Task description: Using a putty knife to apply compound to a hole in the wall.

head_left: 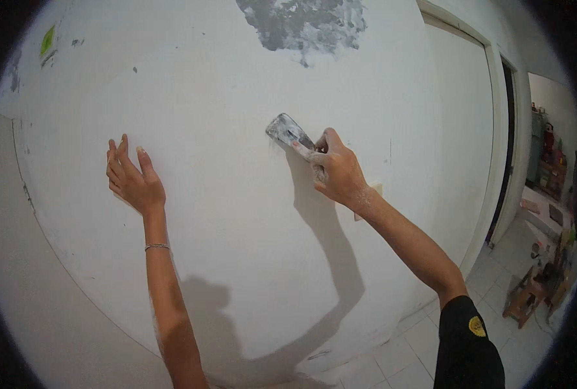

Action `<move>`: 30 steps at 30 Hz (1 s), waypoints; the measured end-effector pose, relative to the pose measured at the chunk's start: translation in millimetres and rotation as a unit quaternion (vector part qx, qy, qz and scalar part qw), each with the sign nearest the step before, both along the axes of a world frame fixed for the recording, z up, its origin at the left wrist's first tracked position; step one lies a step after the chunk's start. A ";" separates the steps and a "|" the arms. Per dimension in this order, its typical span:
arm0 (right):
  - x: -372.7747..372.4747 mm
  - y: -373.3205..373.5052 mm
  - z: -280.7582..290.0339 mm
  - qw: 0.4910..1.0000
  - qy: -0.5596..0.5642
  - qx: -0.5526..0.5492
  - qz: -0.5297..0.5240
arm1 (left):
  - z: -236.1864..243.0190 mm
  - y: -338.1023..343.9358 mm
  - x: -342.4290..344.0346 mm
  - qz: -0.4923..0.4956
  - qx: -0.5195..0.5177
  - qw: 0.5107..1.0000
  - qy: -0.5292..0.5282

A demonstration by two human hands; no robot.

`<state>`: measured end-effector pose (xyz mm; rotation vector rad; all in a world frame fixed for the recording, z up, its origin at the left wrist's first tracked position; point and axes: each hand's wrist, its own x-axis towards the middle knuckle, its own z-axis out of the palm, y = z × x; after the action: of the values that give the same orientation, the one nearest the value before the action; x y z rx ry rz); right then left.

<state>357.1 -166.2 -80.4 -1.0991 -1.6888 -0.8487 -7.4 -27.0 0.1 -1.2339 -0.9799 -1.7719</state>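
My right hand (340, 168) is closed around a putty knife (288, 132), its blade smeared with grey and white. The blade's edge lies against the white wall (236, 181) near the middle of the view, pointing up and left. White dust coats the fingers and wrist of that hand. To the left, my left hand (136, 178) is raised in front of the wall with nothing in it, its fingers apart and slightly curled. Above the putty knife, a rough dark grey patch (308, 26) marks the wall.
Right of the wall stand a pale door (460, 117) and its frame. Partly behind my right wrist is a light wall plate (377, 189). A small wooden stool (525, 298) and other clutter stand on the tiled floor (399, 356) at the far right. A green mark (47, 40) sits upper left.
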 end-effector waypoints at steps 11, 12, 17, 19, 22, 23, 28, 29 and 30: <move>2.2 -2.0 18.9 1.000 -0.012 -0.002 0.018 | -0.1 0.5 0.4 -0.005 0.012 1.000 0.001; 3.2 -2.6 19.2 1.000 -0.006 -0.014 0.016 | -0.1 -0.3 -0.6 0.000 0.020 1.000 0.006; 9.4 -4.3 18.2 0.998 -0.045 -0.036 -0.029 | -0.6 1.4 -0.3 0.004 0.013 1.000 0.002; 10.4 -4.5 18.9 0.998 -0.054 -0.012 -0.004 | -0.7 1.7 -0.8 0.005 0.009 1.000 0.000; 10.5 -3.7 21.8 0.997 -0.007 -0.077 -0.031 | -0.5 1.9 -1.4 0.017 0.010 1.000 0.002; 10.4 -3.0 22.6 0.999 -0.023 -0.040 -0.013 | -0.3 2.2 -1.6 0.017 0.015 1.000 -0.001; 13.4 -2.5 22.8 0.997 -0.038 -0.044 -0.042 | -0.3 4.1 -2.2 0.008 0.013 1.000 0.001; 14.5 -3.1 22.3 0.998 -0.052 -0.019 -0.020 | -0.1 4.4 -2.4 0.010 0.011 1.000 0.002; 15.6 -3.7 21.3 0.998 -0.045 -0.027 -0.025 | -0.7 4.6 -2.6 0.014 0.014 1.000 0.003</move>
<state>372.7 -169.9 -59.1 -1.1592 -1.7729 -0.9003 -10.0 -22.3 -0.6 -1.2014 -0.9606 -1.7538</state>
